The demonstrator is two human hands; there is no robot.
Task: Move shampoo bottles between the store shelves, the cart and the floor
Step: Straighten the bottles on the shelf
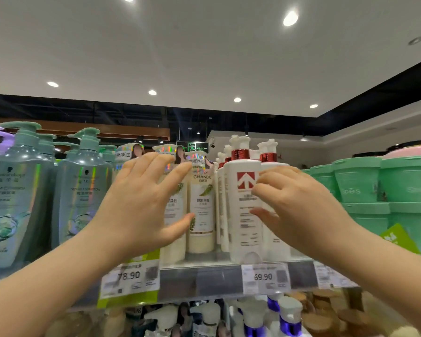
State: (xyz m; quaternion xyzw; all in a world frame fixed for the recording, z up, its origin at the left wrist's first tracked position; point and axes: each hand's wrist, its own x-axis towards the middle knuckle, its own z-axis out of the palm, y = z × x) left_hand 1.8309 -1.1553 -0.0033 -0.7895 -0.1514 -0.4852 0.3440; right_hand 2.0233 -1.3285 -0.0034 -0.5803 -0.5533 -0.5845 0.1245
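On the top shelf [199, 273] stand cream shampoo bottles [202, 205] with a fern label, and to their right white pump bottles [243, 215] with a red arrow logo and red collars. My left hand [141, 203] is spread in front of the cream bottles, fingers straight, holding nothing. My right hand [294, 203] hovers in front of the white bottles with fingers loosely bent and thumb apart; whether it touches the front bottle is unclear. Neither hand grips a bottle.
Tall teal pump bottles [17, 198] fill the shelf's left side, green tubs [379, 186] are stacked at the right. Price tags [265, 278] hang along the shelf edge. A lower shelf holds more pump bottles [287, 317] with purple collars.
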